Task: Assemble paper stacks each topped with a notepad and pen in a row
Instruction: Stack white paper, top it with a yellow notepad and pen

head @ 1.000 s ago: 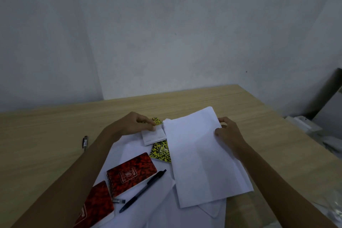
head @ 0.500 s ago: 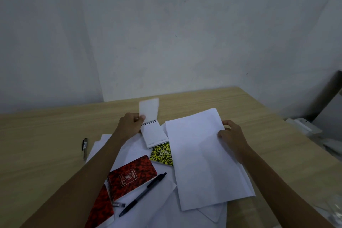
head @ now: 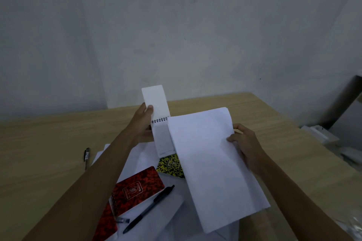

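Holding an open white spiral-bound notepad [head: 159, 123] above the pale wooden counter [head: 49, 143], the left hand [head: 142, 123] has its thumb pressed on the flipped-up cover and its fingers curled round behind the coil. Right hand [head: 244, 143] pinches the right edge of a thick sheaf of white paper sheets [head: 211, 162], thumb on top, fingers underneath; the sheaf is lifted at its far end and overlaps the notepad's right side. Step in hand, as judged: closing or sorting this notepad so it can top a stack. To do it well, fold the cover back down over the coil before setting it flat, square the sheaf on open counter first, then centre the notepad on it. Nearby: a yellow-and-black speckled notepad [head: 171, 165] half hidden beneath the sheaf's left edge; a red-and-black speckled notepad [head: 137, 190] lying on loose white sheets [head: 141, 154]; a second red speckled notepad [head: 104, 221] partly under the left forearm; a black click pen [head: 148, 209] just beside the red one; another dark pen [head: 86, 155] apart on bare counter to the left. In the way: everything is heaped in one overlapping pile, no row formed yet. Sliding the sheaf could drag the yellow notepad or roll the pen. Loose sheets likely slip easily.
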